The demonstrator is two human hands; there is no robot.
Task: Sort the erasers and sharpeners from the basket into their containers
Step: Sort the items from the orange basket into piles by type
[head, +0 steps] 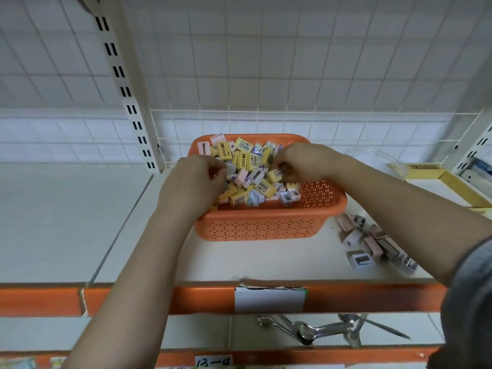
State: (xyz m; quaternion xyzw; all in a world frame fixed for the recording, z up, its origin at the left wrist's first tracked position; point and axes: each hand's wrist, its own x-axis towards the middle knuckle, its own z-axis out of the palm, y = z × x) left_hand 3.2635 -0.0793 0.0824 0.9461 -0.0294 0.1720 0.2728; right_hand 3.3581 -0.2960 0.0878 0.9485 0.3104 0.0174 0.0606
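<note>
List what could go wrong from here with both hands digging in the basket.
1. The left hand and right hand work close together in the heaped orange basket; pieces may spill over its rim.
2. The loose sharpeners lie near the shelf edge under the right forearm, which might knock them off.

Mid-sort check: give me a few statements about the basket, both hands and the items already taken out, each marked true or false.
1. Both hands are inside the orange basket. True: the left hand and the right hand are both down among the pieces.
2. The basket is nearly empty. False: it holds a heap of yellow erasers mixed with pink and white pieces.
3. A group of sharpeners lies on the shelf to the right of the basket. True.
4. Those sharpeners sit inside a container. False: they lie loose on the shelf surface.
5. The yellow box stands left of the basket. False: it is at the far right.
</note>
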